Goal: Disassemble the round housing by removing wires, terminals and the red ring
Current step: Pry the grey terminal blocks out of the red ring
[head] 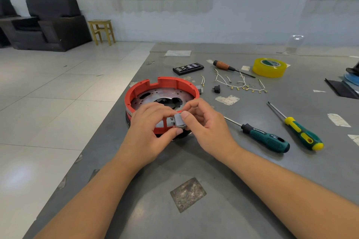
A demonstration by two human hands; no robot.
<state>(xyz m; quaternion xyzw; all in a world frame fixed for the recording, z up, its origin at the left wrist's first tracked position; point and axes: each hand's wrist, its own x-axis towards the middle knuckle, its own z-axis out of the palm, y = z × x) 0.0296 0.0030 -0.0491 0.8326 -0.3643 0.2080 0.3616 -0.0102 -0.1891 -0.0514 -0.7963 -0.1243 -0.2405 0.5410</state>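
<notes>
The round housing (165, 93) lies flat near the table's left edge, a metal plate inside its red ring (171, 82). At its near rim a small grey terminal block (179, 120) is pinched from both sides: my left hand (149, 128) grips it from the left and below, my right hand (204, 122) from the right with the thumb on top. Loose white wires with brass terminals (240, 83) lie to the right of the housing, with a small black part (216, 89) and another grey block (200, 89) beside the ring.
Two green-handled screwdrivers (266, 137) (303, 134) lie right of my hands. Farther back are a wooden-handled screwdriver (223, 65), a black bit case (188, 68) and a yellow tape roll (269, 67). The table's left edge drops to the tiled floor.
</notes>
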